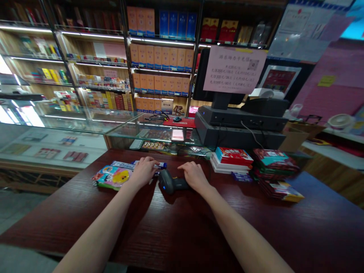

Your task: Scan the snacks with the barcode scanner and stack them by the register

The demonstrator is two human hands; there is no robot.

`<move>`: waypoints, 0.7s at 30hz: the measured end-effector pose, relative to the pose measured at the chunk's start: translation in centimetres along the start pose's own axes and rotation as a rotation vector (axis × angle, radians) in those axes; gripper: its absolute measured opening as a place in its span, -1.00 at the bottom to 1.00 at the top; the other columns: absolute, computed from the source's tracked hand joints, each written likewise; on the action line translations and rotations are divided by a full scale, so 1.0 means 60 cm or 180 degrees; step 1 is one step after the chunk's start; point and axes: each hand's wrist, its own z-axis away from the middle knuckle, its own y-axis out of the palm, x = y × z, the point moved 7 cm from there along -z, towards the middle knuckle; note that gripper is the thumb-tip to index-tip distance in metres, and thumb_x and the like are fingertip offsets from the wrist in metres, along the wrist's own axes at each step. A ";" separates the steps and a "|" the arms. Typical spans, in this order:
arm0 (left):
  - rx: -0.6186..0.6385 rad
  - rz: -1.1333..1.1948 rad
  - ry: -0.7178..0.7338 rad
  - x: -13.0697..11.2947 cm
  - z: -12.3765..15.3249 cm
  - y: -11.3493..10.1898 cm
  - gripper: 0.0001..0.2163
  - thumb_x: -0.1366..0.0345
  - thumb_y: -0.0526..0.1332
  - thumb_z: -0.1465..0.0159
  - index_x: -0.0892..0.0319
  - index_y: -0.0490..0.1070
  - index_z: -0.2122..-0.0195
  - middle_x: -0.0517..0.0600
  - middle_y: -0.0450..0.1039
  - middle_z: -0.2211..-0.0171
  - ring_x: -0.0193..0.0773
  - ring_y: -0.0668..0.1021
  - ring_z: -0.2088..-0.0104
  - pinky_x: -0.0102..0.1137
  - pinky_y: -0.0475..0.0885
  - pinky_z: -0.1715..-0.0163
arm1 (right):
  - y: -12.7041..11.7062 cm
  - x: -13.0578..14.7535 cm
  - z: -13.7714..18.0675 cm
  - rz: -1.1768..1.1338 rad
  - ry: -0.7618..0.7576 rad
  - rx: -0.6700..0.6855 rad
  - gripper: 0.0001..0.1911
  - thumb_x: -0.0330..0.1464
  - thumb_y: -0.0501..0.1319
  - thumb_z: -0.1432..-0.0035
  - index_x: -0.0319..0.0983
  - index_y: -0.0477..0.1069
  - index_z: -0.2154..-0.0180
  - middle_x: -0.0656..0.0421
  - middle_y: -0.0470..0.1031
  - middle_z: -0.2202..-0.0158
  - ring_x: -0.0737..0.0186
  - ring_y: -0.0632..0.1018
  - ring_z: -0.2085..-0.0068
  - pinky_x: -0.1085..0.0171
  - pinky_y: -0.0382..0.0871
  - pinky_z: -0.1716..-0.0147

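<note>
My left hand [144,171] rests on the dark wooden counter [182,223], its curled fingers on a long blue-and-white packet [159,165]. Beside it to the left lies a colourful flat pack [113,176] with a yellow cartoon figure. My right hand [192,175] is closed over the handle of a black barcode scanner [168,182], which lies on the counter with a small blue light showing on its head. The two hands are close together, the scanner's head between them.
Stacks of red and teal packets [233,157] and more packs [277,170] sit at the right. A black till with a screen and pink notice [234,70] stands behind. A glass display case [153,131] and lit shelves of boxed goods [160,57] fill the back.
</note>
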 end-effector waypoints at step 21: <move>0.0459 -0.0282 -0.0133 -0.004 0.007 0.004 -0.75 0.31 0.07 -0.37 0.10 0.51 0.04 0.11 0.57 0.04 -0.01 0.55 -0.03 -0.12 0.34 -0.05 | 0.001 0.010 0.015 -0.0132 0.0123 0.0099 -0.57 -0.52 -0.01 -0.33 -0.08 0.54 0.00 0.16 0.59 -0.02 0.14 0.47 -0.05 0.16 0.19 0.04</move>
